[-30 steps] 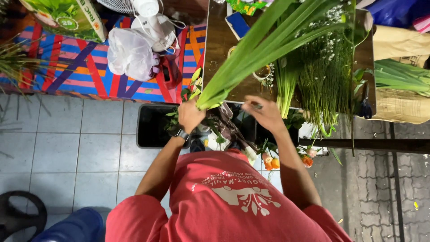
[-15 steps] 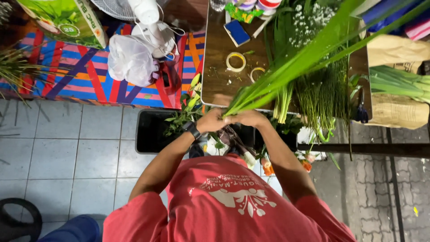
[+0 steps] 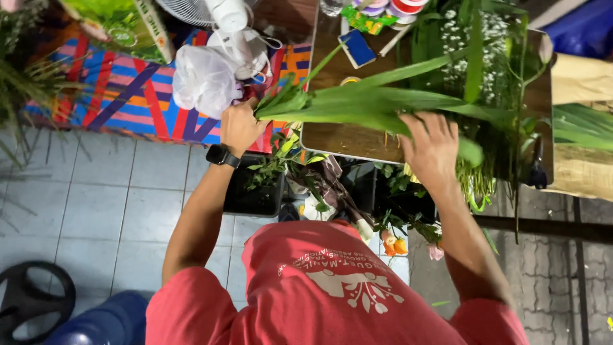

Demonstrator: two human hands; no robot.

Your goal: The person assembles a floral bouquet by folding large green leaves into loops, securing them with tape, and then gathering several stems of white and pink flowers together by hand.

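The left hand [image 3: 239, 126] had its grip closed round the stem end of the long green leaves [image 3: 383, 105], which lay across the wooden bench [image 3: 348, 137]; the right hand [image 3: 433, 148] rested spread on them. The laying-down looked nearly complete, though neither hand had let go.

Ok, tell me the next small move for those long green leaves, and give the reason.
Probably lower the bundle of long green leaves flat onto the wooden table. The left hand grips the stem end out past the table's edge, while the right hand lies open on the blades over the tabletop, so the bundle looks only partly supported.
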